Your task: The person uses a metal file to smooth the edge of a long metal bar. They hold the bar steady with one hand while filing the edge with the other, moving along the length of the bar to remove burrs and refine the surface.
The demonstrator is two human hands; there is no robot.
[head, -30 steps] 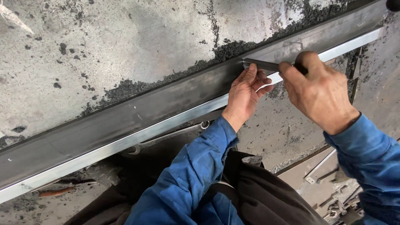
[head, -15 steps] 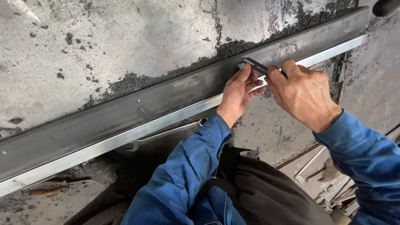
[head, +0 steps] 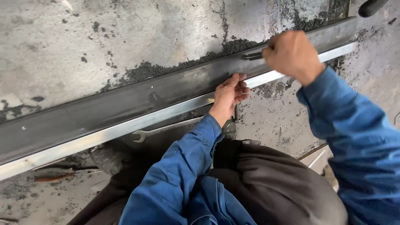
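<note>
Left hand (head: 230, 96) on steel bar (head: 125, 109); right hand (head: 291, 54) gripping perhaps a scriber (head: 252, 55)

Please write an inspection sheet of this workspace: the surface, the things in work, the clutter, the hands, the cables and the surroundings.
Surface: stained grey concrete floor with dark gritty debris along the bar.
Things in work: long dark steel bar lying slantwise, with a bright edge along its near side; a thin dark tool lies on its top face.
Clutter: open-ended spanner beneath the bar; rusty piece at the lower left.
Hands: left hand rests on the bar's bright edge; right hand closed on the thin dark tool.
Cables: nothing seen.
Surroundings: blue sleeves, dark trousers; a dark rounded object at the top right corner.
</note>
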